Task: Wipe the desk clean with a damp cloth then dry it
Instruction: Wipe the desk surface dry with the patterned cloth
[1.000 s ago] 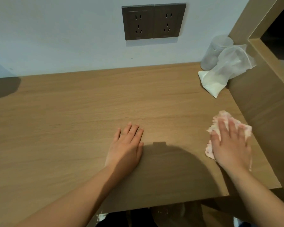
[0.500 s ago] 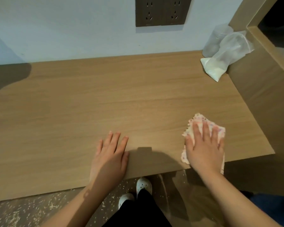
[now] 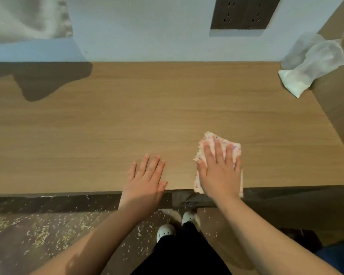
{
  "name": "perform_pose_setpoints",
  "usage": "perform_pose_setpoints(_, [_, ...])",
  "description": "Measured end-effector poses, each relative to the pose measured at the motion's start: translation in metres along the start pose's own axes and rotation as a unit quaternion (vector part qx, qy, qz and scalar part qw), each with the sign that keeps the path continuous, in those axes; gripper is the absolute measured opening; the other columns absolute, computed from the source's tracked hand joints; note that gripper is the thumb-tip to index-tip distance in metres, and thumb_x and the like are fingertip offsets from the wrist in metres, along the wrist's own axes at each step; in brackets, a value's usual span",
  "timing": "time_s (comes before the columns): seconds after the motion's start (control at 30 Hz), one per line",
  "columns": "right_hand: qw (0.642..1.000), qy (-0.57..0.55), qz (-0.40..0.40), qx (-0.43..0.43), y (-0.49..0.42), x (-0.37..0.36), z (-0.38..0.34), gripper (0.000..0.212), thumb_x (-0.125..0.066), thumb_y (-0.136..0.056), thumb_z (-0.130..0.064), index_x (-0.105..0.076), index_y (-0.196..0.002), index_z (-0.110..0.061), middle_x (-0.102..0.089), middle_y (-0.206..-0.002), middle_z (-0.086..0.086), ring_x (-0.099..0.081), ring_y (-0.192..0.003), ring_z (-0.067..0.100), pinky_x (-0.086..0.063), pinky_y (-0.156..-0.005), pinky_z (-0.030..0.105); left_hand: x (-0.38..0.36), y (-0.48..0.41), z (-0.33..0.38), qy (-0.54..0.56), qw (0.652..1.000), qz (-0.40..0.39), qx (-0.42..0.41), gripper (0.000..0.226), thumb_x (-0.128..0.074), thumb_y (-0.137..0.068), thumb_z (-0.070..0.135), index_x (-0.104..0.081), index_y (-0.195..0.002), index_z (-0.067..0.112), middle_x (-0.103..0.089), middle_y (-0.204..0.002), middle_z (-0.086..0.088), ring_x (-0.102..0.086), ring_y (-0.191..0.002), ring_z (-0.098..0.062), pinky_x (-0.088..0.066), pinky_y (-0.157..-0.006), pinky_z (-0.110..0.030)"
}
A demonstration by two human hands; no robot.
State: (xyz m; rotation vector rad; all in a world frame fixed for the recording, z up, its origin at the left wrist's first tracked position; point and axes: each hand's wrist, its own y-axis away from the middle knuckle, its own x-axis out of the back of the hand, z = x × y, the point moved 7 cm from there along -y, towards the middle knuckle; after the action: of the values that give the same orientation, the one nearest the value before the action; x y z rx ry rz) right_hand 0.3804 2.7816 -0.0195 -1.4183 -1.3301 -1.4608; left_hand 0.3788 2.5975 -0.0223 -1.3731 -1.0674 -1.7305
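Observation:
The wooden desk (image 3: 127, 116) fills the middle of the view. A white cloth with pink and purple specks (image 3: 211, 140) lies near the desk's front edge, right of centre. My right hand (image 3: 219, 169) presses flat on it, fingers spread, and covers most of it; the cloth's lower corners hang past the edge. My left hand (image 3: 145, 177) rests flat on bare wood just left of the cloth, fingers apart, holding nothing.
A white folded cloth in a clear plastic bag (image 3: 310, 62) leans in the back right corner against a wooden side panel (image 3: 338, 100). A dark socket plate (image 3: 244, 12) sits on the wall. Grey fabric (image 3: 28, 16) hangs at upper left. The floor (image 3: 38, 235) shows scattered crumbs.
My right hand has slid the cloth leftward along the front edge, toward my left hand. The view has tilted down and back, showing more floor and my shoes.

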Motion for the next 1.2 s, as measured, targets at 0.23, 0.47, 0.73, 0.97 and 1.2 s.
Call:
perform_pose_setpoints(0.23, [0.962,0.065,0.003,0.264,0.018,-0.014,-0.064,0.054,0.001,-0.094,-0.055,-0.004,-0.145,-0.038,-0.003,-0.155,-0.008,0.005,-0.143,0.023,0.005,-0.114,0.045,0.015,0.02,-0.023,0.222,0.952,0.141,0.155,0.046,-0.037,-0.095,0.01,-0.035,-0.142,0.011,-0.036,-0.147,-0.005,-0.026,-0.138,-0.016,-0.008,-0.114,-0.027])
perform_pose_setpoints(0.47, [0.995,0.02,-0.007,0.096,0.021,-0.002,0.025,0.057,0.008,-0.091,-0.055,0.012,-0.144,-0.035,0.013,-0.154,-0.005,0.02,-0.139,0.025,0.011,-0.113,0.044,0.009,0.0,0.042,0.105,0.986,0.078,0.105,0.048,-0.024,-0.094,0.027,-0.046,-0.135,0.024,-0.044,-0.142,0.007,-0.026,-0.138,-0.012,-0.001,-0.111,-0.047])
perform_pose_setpoints(0.73, [1.0,0.014,0.028,-0.005,0.005,0.031,0.228,0.058,-0.004,-0.094,-0.058,0.005,-0.147,-0.037,0.012,-0.155,-0.012,0.014,-0.142,0.013,0.003,-0.115,0.037,0.004,-0.032,0.122,0.064,0.988,0.073,0.122,0.042,-0.054,-0.085,0.019,-0.056,-0.127,0.019,-0.053,-0.134,-0.008,-0.038,-0.133,-0.03,-0.019,-0.1,-0.068])
perform_pose_setpoints(0.97, [0.993,0.07,0.043,0.087,0.015,0.028,0.224,0.058,-0.019,-0.096,-0.041,-0.015,-0.149,-0.02,-0.009,-0.157,0.006,-0.008,-0.143,0.029,-0.006,-0.115,0.047,0.002,-0.058,0.172,0.038,0.982,0.098,0.159,0.04,-0.051,-0.087,0.021,-0.054,-0.125,0.01,-0.051,-0.133,-0.014,-0.037,-0.132,-0.036,-0.026,-0.099,-0.069])
perform_pose_setpoints(1.2, [0.998,0.027,0.055,0.008,-0.026,0.045,0.299,0.063,0.001,-0.093,-0.056,0.0,-0.15,-0.027,0.005,-0.157,-0.004,0.009,-0.143,0.018,-0.002,-0.117,0.037,-0.009,-0.062,0.171,0.006,0.981,0.07,0.183,0.057,-0.019,-0.091,0.038,-0.048,-0.134,0.013,-0.043,-0.143,-0.011,-0.029,-0.137,-0.031,-0.023,-0.103,-0.064])
